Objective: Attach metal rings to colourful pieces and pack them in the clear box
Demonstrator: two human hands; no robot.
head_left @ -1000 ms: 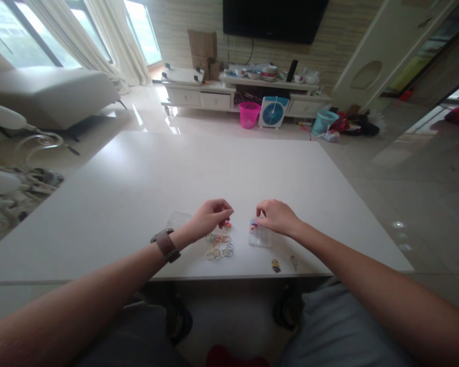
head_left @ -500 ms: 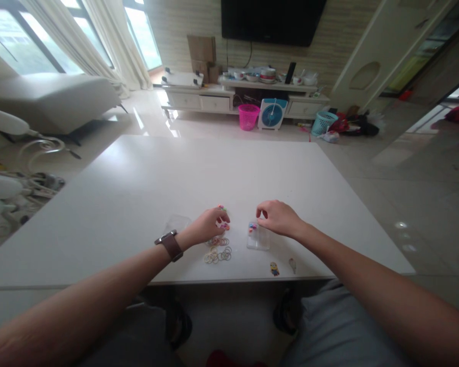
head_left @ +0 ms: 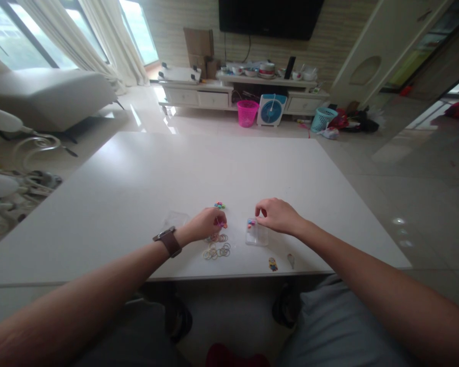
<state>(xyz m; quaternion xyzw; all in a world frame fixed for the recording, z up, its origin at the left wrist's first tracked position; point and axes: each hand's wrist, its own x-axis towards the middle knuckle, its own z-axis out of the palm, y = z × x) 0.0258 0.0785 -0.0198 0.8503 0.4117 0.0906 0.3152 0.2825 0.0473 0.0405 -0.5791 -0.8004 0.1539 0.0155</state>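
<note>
Beyond your white table is a living room, with a black television on the wall near 12 o'clock, a pink basket and a blue fan on the floor below it, a turquoise basket at 1 o'clock, and pale curtains by the windows at 11 o'clock. Near the edge on your side lies a clear box, with a few coloured bits at its 11 o'clock corner. Take that box as the centre of the dial. Your right hand sits between 1 and 2 o'clock, its thumb and forefinger curled towards each other at the far side of the box; you cannot tell from here whether they pinch anything. Your left hand, with a brown-strapped watch at the wrist, is at 9 o'clock, fingers bent down over small pink and orange pieces; whether the fingertips have closed on one is too small to tell. Another cluster of bright pieces lies at 10 o'clock, just beyond that hand. Pale rings lie at 8 o'clock, with pinkish rings just above them, partly behind your left hand. Farther out at 9 o'clock is a clear case, partly hidden by your left arm. At 5 o'clock lies a yellow-and-blue figure, with a small pale object just beside it at its 3 o'clock
</note>
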